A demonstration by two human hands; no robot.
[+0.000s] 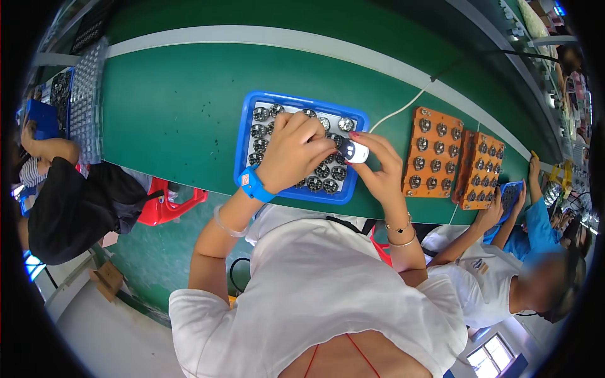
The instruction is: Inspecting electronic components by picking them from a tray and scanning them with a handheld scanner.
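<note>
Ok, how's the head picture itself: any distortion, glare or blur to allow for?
Head view: black corners, and the green bench has bowed edges; head view: the window at lower right is washed out; head view: the co-worker's head at right is blurred, while the blue tray, left hand and right hand look reasonably clear.

The person's right hand [384,175] is holding a small white device [358,152] over the right side of a blue tray [242,142]. The left hand [288,150] is reaching over round metallic parts [258,131]. Orange plates [427,155] are lying rightward on the green table [170,113].
</note>
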